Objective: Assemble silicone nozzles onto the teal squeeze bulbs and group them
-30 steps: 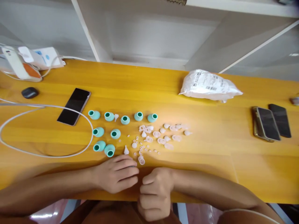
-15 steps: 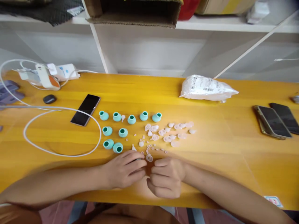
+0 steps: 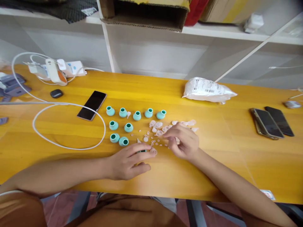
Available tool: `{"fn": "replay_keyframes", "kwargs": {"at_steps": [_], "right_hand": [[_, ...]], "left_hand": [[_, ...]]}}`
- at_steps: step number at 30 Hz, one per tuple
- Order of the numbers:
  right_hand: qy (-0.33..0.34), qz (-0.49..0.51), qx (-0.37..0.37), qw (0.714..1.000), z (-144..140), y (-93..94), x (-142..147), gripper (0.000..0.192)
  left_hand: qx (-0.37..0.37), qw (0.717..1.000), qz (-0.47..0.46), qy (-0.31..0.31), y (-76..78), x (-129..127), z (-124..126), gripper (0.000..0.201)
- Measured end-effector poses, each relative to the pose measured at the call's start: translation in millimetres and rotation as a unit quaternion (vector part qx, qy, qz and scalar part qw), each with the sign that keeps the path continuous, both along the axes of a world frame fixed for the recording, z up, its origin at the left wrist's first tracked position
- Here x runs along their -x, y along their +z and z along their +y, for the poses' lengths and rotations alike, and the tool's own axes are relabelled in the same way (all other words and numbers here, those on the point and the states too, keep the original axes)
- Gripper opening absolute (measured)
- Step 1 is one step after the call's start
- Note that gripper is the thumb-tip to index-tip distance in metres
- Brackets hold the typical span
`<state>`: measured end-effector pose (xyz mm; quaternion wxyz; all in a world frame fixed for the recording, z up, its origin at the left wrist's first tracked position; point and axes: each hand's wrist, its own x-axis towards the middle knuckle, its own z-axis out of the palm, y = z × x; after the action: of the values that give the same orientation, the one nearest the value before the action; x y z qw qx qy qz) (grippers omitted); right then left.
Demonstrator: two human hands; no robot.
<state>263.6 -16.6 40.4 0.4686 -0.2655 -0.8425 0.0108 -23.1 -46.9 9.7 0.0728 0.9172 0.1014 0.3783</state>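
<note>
My left hand [image 3: 132,161] rests low over the table with its fingers stretched and apart. A teal pot [image 3: 143,151] shows partly between its index and middle fingers. Close to those fingertips lies a clear cup-like piece [image 3: 153,151]. My right hand [image 3: 183,140] hovers among small translucent pieces [image 3: 158,125], index finger and thumb apart, nothing visible between them. Its index tip is near another translucent cup [image 3: 159,133]; whether they touch is unclear. Several round teal pots [image 3: 128,127] stand in rows beyond my left hand. Tiny clear rings [image 3: 152,142] lie scattered between the hands.
A black phone [image 3: 92,105] and a looped white cable [image 3: 68,148] lie at left, near chargers [image 3: 55,72] and a black case [image 3: 56,93]. A white plastic parcel [image 3: 209,90] sits at the back. Two more phones [image 3: 270,123] lie at right. Shelves [image 3: 227,33] rise behind.
My right hand has moved away from the left, forward and rightward to the translucent pieces, and its fingers have uncurled. My left fingers have spread. The whole view has shifted slightly.
</note>
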Motion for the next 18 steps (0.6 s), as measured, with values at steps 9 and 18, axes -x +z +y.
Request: {"fn": "replay_keyframes", "kwargs": {"at_steps": [9,18], "right_hand": [[-0.035,-0.171,0.165,0.971,35.2,78.7,-15.8,0.017],[-0.064,-0.254,0.251,0.932,45.3,92.6,-13.2,0.022]], "left_hand": [[-0.007,0.992,0.019,-0.124,-5.0,0.0,-3.5,0.018],[0.008,0.982,-0.019,-0.185,-6.1,-1.8,-4.0,0.03]]}}
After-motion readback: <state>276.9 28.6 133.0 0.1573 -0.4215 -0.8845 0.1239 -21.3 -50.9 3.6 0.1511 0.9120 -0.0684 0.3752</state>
